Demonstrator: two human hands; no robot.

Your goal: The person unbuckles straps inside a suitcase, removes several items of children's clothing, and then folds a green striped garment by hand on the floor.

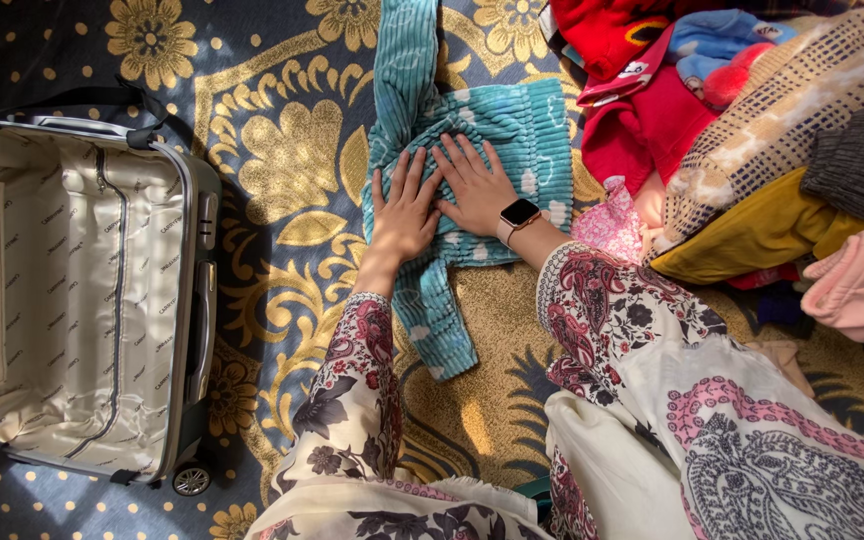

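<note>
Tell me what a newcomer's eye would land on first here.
Both hands, the left hand and the right hand, press flat on a teal fleece garment at centre, spread on a blue and gold floral carpet. An open suitcase lies at left; a heap of colourful clothes fills the upper right.

Under the left grip and right grip, the teal garment looks like soft, ribbed, fuzzy cloth, matt. Beneath it, the patterned carpet is flat woven fabric. Left of the grips, the suitcase shows a smooth hard shell, glossy metal-look trim and sheeny fabric lining.
</note>
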